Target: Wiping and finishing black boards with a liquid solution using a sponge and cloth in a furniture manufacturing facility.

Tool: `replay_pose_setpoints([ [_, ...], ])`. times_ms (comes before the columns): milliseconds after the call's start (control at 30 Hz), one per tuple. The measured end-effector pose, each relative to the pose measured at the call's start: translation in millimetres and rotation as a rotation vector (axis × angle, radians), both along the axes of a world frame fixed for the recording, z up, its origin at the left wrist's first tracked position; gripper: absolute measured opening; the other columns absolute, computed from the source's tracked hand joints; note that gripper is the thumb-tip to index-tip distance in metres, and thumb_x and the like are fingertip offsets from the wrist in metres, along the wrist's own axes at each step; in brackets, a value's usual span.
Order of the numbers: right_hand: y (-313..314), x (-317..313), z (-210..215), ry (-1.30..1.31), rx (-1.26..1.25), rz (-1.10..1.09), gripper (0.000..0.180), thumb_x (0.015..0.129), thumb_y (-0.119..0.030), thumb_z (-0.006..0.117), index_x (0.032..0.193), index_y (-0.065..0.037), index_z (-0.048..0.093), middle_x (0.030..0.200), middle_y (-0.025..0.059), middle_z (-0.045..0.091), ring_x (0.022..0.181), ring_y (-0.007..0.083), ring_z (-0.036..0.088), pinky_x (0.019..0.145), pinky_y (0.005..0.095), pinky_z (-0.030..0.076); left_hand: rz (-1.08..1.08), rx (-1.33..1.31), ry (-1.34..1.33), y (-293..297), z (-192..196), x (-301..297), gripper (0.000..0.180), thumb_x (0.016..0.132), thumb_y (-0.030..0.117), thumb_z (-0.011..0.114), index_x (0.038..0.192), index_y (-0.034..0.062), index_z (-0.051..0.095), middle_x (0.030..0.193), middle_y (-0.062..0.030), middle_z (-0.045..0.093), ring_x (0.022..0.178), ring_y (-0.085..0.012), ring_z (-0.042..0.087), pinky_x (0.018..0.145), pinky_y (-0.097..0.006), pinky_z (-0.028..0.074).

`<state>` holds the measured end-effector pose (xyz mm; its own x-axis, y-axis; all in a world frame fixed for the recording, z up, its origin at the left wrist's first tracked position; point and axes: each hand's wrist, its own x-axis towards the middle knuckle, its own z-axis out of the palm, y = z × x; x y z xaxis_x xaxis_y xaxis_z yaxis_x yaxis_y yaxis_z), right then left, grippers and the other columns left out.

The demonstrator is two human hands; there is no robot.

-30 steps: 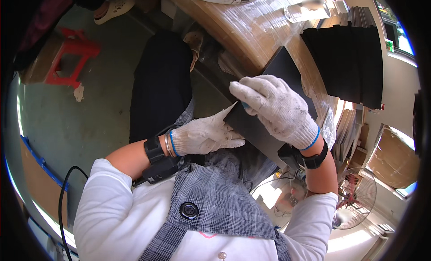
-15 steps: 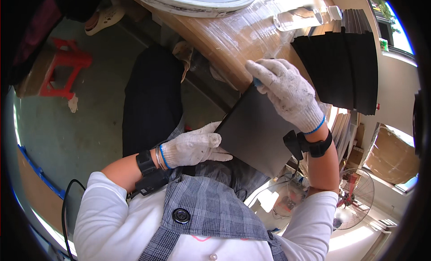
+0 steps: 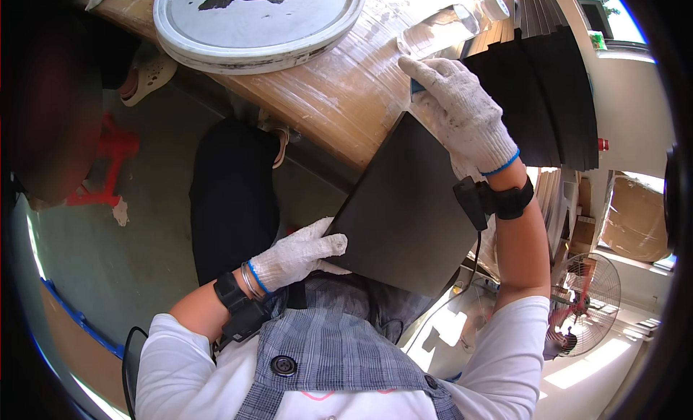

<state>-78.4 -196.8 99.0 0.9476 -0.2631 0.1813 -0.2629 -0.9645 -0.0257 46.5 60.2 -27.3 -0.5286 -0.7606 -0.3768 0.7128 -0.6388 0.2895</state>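
I hold a flat black square sheet (image 3: 404, 210) tilted over my lap. My left hand (image 3: 299, 255), in a white knit glove, grips its lower left edge. My gloved right hand (image 3: 462, 113) rests on the sheet's upper corner at the table edge, with something small and blue under the fingers; what that is I cannot tell. A stack of similar black sheets (image 3: 552, 95) lies on the table just right of my right hand.
The wooden table (image 3: 332, 95), wrapped in clear film, carries a round grey tray (image 3: 253, 19) smeared with black and a clear plastic bottle (image 3: 440, 30). A red stool (image 3: 108, 167) stands on the green floor at left. A fan (image 3: 585, 304) and cardboard boxes (image 3: 632, 218) are at right.
The black sheet and my right hand have moved up and away toward the table edge. My left hand slid down to the sheet's lower left edge.
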Motion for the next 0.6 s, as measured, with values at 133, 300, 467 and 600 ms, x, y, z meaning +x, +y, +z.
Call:
replay_pose_setpoints([
  [133,-8.1,-5.7,-9.2,-0.102,0.307,0.01,0.045,0.08,0.003,0.065,0.124,-0.006,0.061,0.094,0.0134,0.064,0.09,0.0341,0.062,0.079,0.0405,0.052,-0.031,0.018,-0.076,-5.2,-2.3,2.2,0.057,0.095,0.024,0.063,0.141,0.0032,0.038,0.113,-0.0014,0.054,0.105,-0.0155,0.056,0.099,-0.058,0.049],
  [300,-8.2,-13.2,-8.3,-0.14,0.427,-0.034,0.041,0.083,0.0,0.065,0.123,-0.004,0.061,0.096,0.0173,0.064,0.09,0.0358,0.062,0.08,0.0395,0.052,-0.049,0.025,-0.067,-8.0,-2.4,0.8,0.052,0.095,0.02,0.062,0.141,0.0056,0.04,0.102,0.0034,0.052,0.097,-0.0091,0.053,0.096,-0.057,0.052],
  [467,-6.4,-18.0,-9.1,-0.152,0.429,-0.164,0.039,0.086,-0.002,0.063,0.125,-0.005,0.061,0.099,0.017,0.064,0.092,0.035,0.062,0.082,0.0392,0.052,-0.033,0.085,-0.113,-10.8,3.4,-0.8,0.049,0.096,0.015,0.06,0.141,0.0068,0.041,0.101,0.004,0.052,0.097,-0.0084,0.054,0.095,-0.058,0.052],
  [600,-1.4,-28.8,-5.3,-0.137,0.494,-0.264,0.038,0.088,-0.003,0.061,0.126,-0.005,0.06,0.097,0.0156,0.063,0.092,0.0334,0.062,0.083,0.039,0.051,-0.031,0.098,-0.13,-11.1,5.8,-1.4,0.046,0.096,0.014,0.058,0.139,0.0064,0.043,0.107,0.0028,0.056,0.102,-0.0106,0.056,0.095,-0.058,0.052],
])
